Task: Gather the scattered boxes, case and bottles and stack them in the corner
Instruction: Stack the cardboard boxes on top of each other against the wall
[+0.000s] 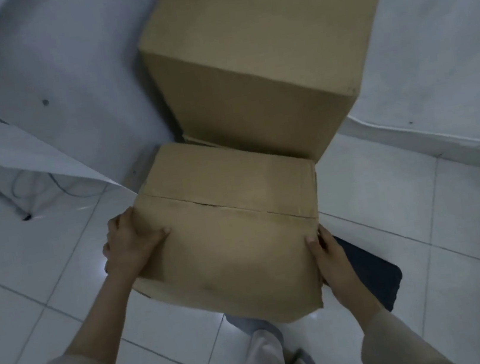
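Observation:
I hold a closed brown cardboard box (pixel 227 233) above the white tiled floor, in front of the corner. My left hand (pixel 129 245) grips its left edge, thumb on the top flap. My right hand (pixel 329 258) grips its right side near the front corner. Behind it a taller cardboard box (pixel 260 54) stands in the corner where the two walls meet; the edge of another box shows under it. A dark flat case (pixel 374 277) lies on the floor just right of the held box, partly hidden by my right hand. No bottles are in view.
A white table (pixel 9 144) with thin metal legs juts in from the left, its corner close to the held box; cables lie under it. White walls close the corner. My legs (pixel 268 361) show at the bottom.

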A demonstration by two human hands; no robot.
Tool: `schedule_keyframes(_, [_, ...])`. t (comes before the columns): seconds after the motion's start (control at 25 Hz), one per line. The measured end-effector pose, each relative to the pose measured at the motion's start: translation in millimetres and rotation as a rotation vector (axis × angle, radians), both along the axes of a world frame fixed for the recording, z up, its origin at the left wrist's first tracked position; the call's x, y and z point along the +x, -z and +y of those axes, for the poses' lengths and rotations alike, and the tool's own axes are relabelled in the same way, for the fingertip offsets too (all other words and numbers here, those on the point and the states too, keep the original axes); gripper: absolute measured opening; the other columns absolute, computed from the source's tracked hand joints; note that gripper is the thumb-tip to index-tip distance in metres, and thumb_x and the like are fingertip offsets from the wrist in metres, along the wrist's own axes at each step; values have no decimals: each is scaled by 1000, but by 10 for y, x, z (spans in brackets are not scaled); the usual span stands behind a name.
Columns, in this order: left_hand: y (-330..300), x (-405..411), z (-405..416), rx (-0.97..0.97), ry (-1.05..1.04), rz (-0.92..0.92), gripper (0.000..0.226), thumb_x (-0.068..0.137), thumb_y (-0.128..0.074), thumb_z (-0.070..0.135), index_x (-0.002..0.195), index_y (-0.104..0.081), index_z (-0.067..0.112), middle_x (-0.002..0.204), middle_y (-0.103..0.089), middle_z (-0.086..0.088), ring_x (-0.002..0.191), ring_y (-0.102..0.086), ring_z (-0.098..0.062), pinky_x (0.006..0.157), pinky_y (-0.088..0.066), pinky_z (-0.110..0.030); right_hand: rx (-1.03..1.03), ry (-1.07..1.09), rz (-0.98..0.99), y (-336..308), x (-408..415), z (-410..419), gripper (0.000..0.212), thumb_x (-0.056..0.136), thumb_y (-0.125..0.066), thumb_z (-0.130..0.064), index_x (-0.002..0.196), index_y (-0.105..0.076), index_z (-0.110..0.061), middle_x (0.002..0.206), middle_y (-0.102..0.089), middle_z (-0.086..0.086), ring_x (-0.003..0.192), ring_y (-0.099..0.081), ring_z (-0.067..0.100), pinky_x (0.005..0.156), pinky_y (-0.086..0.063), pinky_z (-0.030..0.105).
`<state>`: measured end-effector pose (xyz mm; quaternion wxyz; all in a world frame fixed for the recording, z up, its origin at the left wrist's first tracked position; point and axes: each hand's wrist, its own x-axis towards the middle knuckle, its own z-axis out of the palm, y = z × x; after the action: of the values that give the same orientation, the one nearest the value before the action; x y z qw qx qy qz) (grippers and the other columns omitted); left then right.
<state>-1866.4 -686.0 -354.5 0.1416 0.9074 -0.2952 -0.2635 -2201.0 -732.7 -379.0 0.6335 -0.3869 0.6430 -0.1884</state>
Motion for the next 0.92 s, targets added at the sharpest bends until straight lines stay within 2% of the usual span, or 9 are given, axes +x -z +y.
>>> schedule_keyframes(0.12, [-662,-87,74,-43,-16,-1,90,64,-74,53,139,-32,26,145,-30,-8,129,-37,-41,104,-29,-58,-106,29,-46,-672,-107,107,47,93,-47,-36,138,-39,-28,125,-55,-7,106,-55,9,84,-44,23])
schedule_keyframes(0.2, [-1169,-181,177,-80,-27,17,90,64,-73,53,139,-31,28,146,-28,-6,130,-36,-40,104,-29,-58,-165,65,-65,-1176,-175,207,42,94,-48,-33,135,-42,-30,123,-55,-8,103,-55,5,84,-45,23])
schedule_keyframes(0.36, [-2053,-322,347,-159,-11,33,89,65,-70,56,140,-28,29,146,-26,-3,131,-34,-37,105,-28,-56,-285,94,-84,-2056,-268,382,45,93,-47,-36,137,-41,-28,121,-55,-12,97,-53,-8,71,-44,13])
schedule_keyframes(0.48, [-2602,-361,370,-227,-8,46,92,65,-70,58,141,-26,30,146,-25,-2,132,-33,-37,106,-31,-56,-373,109,-87,-2627,-287,432,39,95,-44,-37,134,-45,-30,110,-56,-24,93,-52,-12,67,-43,8])
schedule_keyframes(0.52, [-2748,-355,367,-255,1,55,92,65,-70,57,141,-26,29,146,-25,-3,131,-34,-37,106,-32,-56,-404,110,-86,-2791,-282,427,39,95,-43,-36,134,-45,-31,107,-55,-27,92,-52,-11,67,-43,8])
schedule_keyframes(0.64, [-3173,-350,302,-335,35,30,91,67,-71,54,142,-28,27,145,-26,-7,131,-33,-38,106,-33,-56,-474,146,-85,-3239,-282,353,39,96,-41,-34,135,-43,-30,113,-53,-17,96,-53,2,71,-42,14])
schedule_keyframes(0.76, [-3550,-337,86,-369,79,11,84,69,-69,55,140,-32,29,146,-28,-6,129,-35,-40,104,-30,-56,-529,167,-76,-3557,-252,212,36,97,-39,-33,133,-45,-31,113,-52,-15,94,-53,2,73,-43,18])
schedule_keyframes(0.84, [-3771,-313,-135,-339,172,-26,71,72,-63,56,136,-38,37,144,-39,-8,127,-39,-40,104,-29,-53,-526,211,-55,-3695,-235,51,40,97,-39,-32,137,-43,-24,121,-49,-7,103,-49,11,82,-40,26])
schedule_keyframes(0.92, [-3969,-256,-377,-326,225,-49,64,73,-61,55,133,-42,39,137,-50,-7,126,-41,-38,104,-29,-52,-504,245,-32,-3831,-217,-157,41,97,-41,-30,136,-44,-17,128,-49,0,106,-47,15,83,-40,28])
